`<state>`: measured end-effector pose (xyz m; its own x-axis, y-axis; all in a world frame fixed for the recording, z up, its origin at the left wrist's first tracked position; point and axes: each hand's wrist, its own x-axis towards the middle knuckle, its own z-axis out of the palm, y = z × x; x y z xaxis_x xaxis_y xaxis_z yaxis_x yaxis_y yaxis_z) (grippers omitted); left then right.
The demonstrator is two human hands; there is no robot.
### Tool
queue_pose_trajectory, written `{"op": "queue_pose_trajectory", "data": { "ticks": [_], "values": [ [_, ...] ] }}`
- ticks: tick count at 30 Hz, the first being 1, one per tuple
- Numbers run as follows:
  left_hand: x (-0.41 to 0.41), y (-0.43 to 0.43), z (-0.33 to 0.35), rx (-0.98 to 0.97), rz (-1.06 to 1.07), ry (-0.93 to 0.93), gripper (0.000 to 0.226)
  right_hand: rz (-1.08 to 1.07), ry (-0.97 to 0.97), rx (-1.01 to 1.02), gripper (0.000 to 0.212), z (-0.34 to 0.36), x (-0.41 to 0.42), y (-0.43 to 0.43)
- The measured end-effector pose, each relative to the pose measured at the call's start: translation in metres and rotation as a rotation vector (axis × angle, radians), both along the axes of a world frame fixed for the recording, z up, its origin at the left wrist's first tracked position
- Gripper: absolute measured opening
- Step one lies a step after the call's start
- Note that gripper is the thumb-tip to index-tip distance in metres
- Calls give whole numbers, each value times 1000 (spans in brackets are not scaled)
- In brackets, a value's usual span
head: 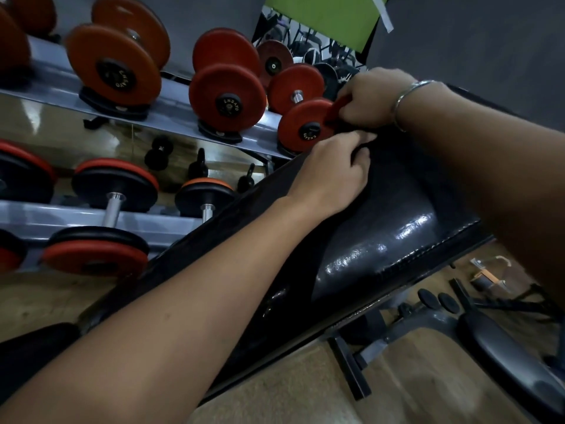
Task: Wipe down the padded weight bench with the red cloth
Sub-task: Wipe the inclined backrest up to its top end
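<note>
The black padded weight bench (376, 240) runs slanted from the lower left to the upper right, its vinyl shiny. At its far end my right hand (370, 97) grips the red cloth (336, 110), of which only a small strip shows past my fingers. My left hand (333, 172) lies just below it, with its fingers curled over the bench's far edge, gripping the padding. Both forearms reach across the pad.
A grey rack (171, 117) with red and black dumbbells stands left of the bench, a red dumbbell (305, 125) right by my hands. Kettlebells (198, 166) sit on the floor behind. The bench's metal frame (428, 325) and another black pad (504, 356) lie lower right.
</note>
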<state>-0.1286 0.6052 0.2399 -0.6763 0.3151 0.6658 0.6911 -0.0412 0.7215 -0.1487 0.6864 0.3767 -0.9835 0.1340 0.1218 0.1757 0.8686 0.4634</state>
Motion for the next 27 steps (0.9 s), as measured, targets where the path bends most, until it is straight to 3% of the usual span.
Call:
{"op": "queue_pose_trajectory", "data": {
  "ticks": [3, 6, 10, 13, 16, 22, 27],
  "values": [
    [-6, -27, -20, 50, 72, -68, 37, 20, -25, 42, 36, -9, 1, -8],
    [-15, -57, -52, 54, 164, -219, 40, 107, -108, -52, 38, -19, 15, -17],
    [-16, -84, -80, -28, 212, -356, 44, 120, -35, -59, 43, -15, 34, -13],
    [-8, -93, -92, -26, 196, -365, 47, 192, -3, 31, 44, -39, 47, -20],
    [0, -102, -98, -16, 200, -369, 45, 276, -45, -24, 46, -60, 68, -29],
    [27, -139, -116, -112, 245, -333, 44, 245, 84, 54, 36, -76, 73, -39],
    [82, -173, -145, -223, 223, -253, 41, 225, 67, 12, 36, -109, 73, -61]
  ]
}}
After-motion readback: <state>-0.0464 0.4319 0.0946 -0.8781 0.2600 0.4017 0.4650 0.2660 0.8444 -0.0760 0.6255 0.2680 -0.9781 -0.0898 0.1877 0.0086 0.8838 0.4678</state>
